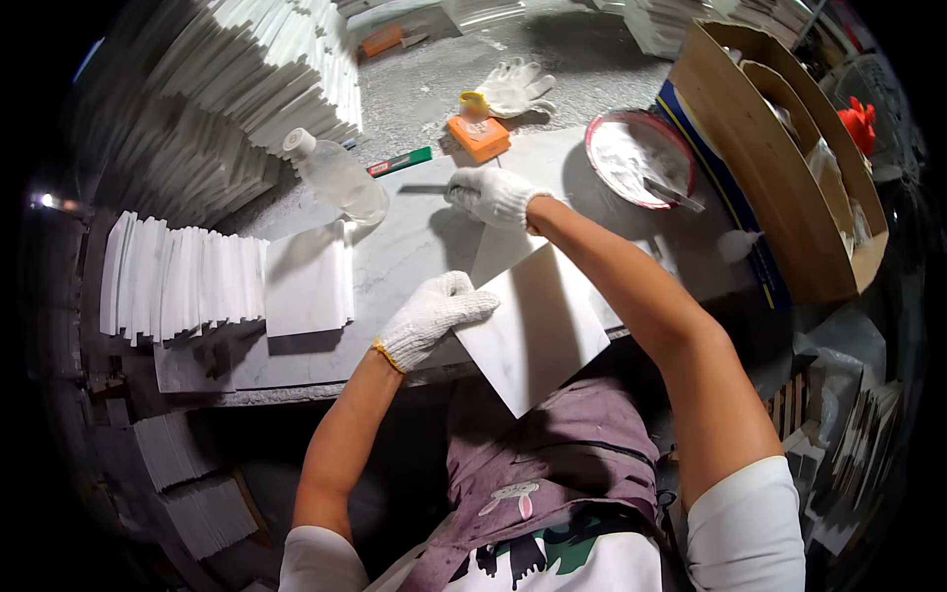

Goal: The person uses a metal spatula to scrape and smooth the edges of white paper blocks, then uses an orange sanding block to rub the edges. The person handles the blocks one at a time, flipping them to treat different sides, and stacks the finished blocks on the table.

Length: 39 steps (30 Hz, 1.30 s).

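My left hand (434,316), in a white knit glove with a yellow cuff edge, grips the left corner of a square white tile (541,340). The tile is tilted and juts past the table's front edge, over my apron. Under its upper edge shows part of another pale flat piece (496,253). Beyond it, my right hand (496,197), gloved the same way, is closed round a flat grey blade (422,189) that points left above the table; its handle is hidden in the fingers.
A bowl of white paste (636,156) with a spatula (674,195) stands right, beside a cardboard box (779,187). Left are a clear bottle (340,180), a tile row (187,281) and tall tile stacks (256,69). An orange box (478,136), spare glove (518,89) and green strip (400,162) lie behind.
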Available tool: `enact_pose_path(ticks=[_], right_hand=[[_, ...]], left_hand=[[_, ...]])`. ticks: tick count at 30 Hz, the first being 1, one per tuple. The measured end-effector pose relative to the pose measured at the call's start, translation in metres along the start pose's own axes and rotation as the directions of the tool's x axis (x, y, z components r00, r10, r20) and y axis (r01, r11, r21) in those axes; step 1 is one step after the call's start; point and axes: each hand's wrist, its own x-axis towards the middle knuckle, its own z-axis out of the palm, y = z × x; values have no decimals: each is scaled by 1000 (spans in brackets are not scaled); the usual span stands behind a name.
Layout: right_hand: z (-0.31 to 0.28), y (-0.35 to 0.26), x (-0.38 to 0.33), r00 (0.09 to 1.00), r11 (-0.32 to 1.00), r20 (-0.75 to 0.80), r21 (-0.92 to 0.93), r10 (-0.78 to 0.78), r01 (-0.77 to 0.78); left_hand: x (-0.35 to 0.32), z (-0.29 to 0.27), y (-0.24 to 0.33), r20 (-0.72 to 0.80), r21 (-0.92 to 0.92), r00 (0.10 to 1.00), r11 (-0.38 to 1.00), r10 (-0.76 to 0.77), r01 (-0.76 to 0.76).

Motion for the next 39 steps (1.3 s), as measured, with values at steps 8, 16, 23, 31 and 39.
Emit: enact_pose_path(ticks=[8,16,23,31,39], right_hand=[[-73,-66,-172,784,792,-574,581,236,187],[14,-24,-319,778,105,-340,936,529,337],[37,-8,-330,883,-180,-292,909,367,375],[83,-40,-329,872,-11,-236,964,429,267],[98,-46,-321,819,2,-41,999,572,48]], left_hand=[[-58,19,39,-113,44,957,963,268,-265],[-36,54,63,410,572,397,107,821,-814],[-34,71,39,785,441,122,-410,608,-798],[-23,33,-1,819,444,126,-477,560,-759],[-33,31,-21,700,672,395,-363,594,-646]])
